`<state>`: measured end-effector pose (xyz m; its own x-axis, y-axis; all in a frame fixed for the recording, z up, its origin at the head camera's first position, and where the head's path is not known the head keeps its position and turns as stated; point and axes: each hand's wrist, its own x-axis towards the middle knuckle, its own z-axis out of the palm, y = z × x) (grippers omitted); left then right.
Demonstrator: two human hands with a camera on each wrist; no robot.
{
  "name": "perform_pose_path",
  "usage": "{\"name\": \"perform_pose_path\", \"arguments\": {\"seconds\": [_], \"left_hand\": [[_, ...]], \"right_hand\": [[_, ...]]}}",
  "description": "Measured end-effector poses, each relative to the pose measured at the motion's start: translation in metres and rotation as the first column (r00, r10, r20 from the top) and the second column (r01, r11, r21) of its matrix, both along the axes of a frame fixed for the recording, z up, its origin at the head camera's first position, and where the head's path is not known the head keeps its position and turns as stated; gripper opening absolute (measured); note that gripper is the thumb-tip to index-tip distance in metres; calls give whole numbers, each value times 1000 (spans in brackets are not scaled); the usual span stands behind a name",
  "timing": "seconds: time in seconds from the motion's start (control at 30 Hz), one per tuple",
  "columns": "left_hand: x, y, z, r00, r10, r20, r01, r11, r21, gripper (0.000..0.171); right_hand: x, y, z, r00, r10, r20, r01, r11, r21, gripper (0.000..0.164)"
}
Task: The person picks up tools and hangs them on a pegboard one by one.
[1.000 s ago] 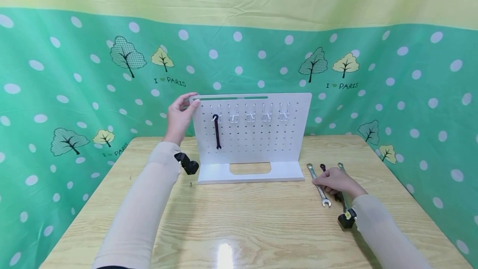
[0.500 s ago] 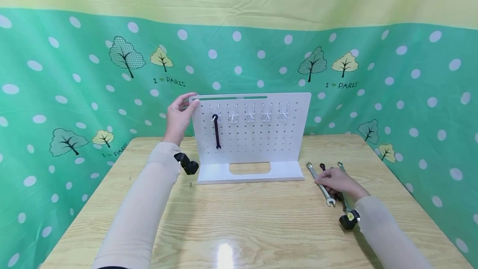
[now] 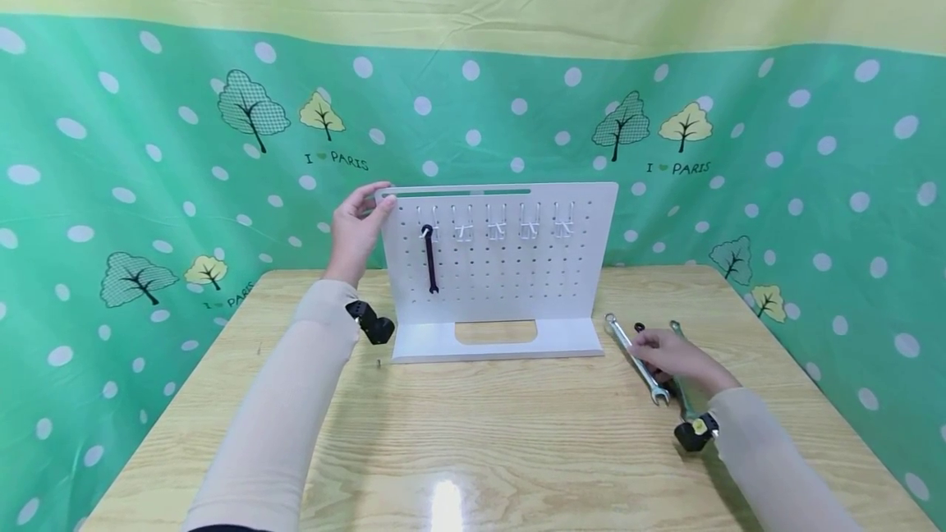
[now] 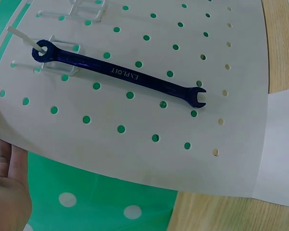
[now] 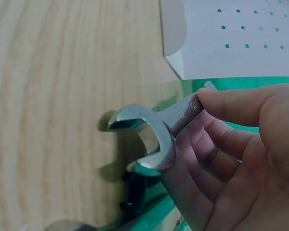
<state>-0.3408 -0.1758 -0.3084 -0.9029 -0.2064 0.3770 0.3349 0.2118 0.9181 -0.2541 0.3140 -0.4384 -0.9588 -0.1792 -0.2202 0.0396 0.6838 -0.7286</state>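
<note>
My left hand (image 3: 355,230) grips the upper left corner of a white pegboard (image 3: 502,282), thumb on the front face. Five rows of hooks are not counted here; from the leftmost hook (image 4: 26,38) hangs a dark blue combination wrench (image 4: 120,71), ring end up. Between thumb and fingers, my right hand (image 3: 680,358) pinches a silver combination wrench (image 5: 166,122), right of the board. Its open end points toward me, slightly raised off the table in the right wrist view. Beneath that hand lie a dark wrench (image 5: 134,192) and another silver wrench (image 3: 686,401), both partly hidden.
Several white wire hooks (image 3: 529,224) line the upper part of the board. The board's base (image 3: 421,343) stands on a wooden table (image 3: 517,442). A patterned green curtain (image 3: 473,105) hangs behind. A tiny object (image 3: 379,364) lies left of the base.
The right hand has lifted the silver wrench slightly and shifted it a little to the right, its open end swinging right. The left hand stays on the board's corner.
</note>
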Motion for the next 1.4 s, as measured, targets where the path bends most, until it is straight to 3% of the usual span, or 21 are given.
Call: {"name": "perform_pose_path", "arguments": {"seconds": [0.4, 0.77, 1.4], "left_hand": [[1, 1, 2, 1000, -3, 1, 3, 1000, 9, 40], [1, 1, 2, 1000, -4, 0, 4, 1000, 15, 43], [1, 2, 1, 1000, 2, 3, -2, 1000, 18, 40]], "right_hand": [[7, -9, 26, 996, 78, -43, -81, 994, -72, 26], [5, -29, 43, 993, 102, -52, -107, 988, -108, 28], [-9, -106, 51, 977, 172, -128, -193, 965, -178, 19]]}}
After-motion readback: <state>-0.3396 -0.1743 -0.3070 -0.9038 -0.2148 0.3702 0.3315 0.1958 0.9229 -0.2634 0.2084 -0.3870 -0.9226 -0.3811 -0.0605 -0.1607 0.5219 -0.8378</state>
